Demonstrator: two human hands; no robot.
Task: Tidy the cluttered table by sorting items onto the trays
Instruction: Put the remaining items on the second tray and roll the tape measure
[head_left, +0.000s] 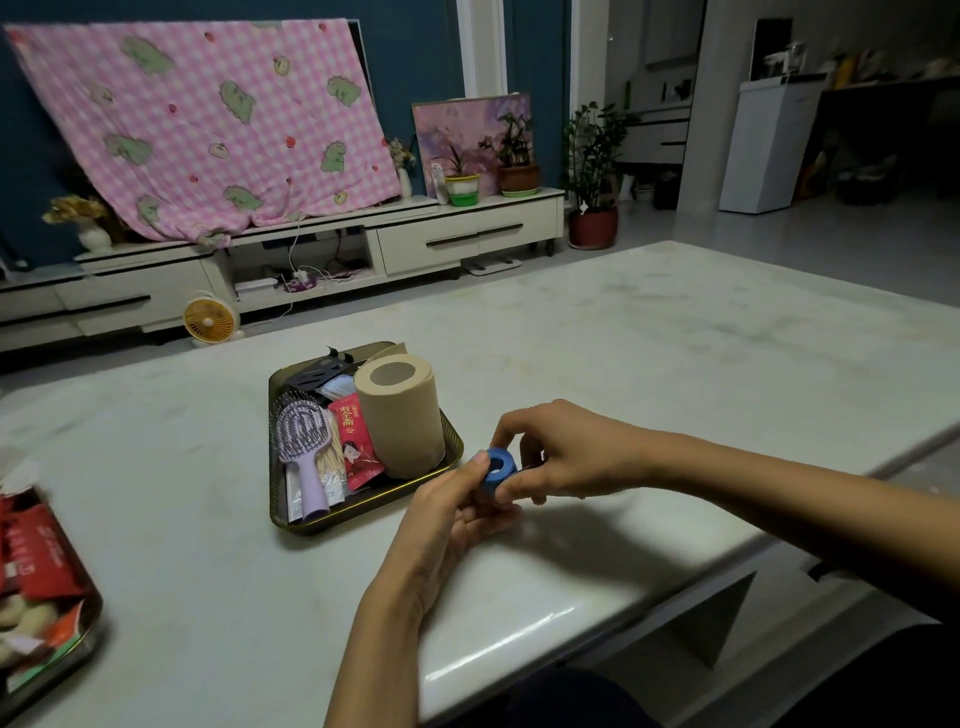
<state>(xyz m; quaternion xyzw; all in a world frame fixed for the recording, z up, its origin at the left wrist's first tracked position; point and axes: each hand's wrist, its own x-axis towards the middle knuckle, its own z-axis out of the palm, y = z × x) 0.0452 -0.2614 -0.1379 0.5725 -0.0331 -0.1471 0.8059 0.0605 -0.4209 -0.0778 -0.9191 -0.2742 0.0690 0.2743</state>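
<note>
Head view: our left grip (457, 499) and right grip (561, 452) both pinch the blue roll (497, 470) just above the tabletop (623, 338). Its hole tilts up toward us; round, it has no long axis. We judge sorting is underway: next, lower it into the tray (363, 500) just left.

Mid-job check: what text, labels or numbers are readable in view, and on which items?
"有全斋", as best it reads: white characters on the red packet in the middle tray.
Smaller print lower on that packet: too small to read.
Silver packet: lettering blurred.
Red packets in the left tray: print blurred.
Blue roll: no text visible.
</note>
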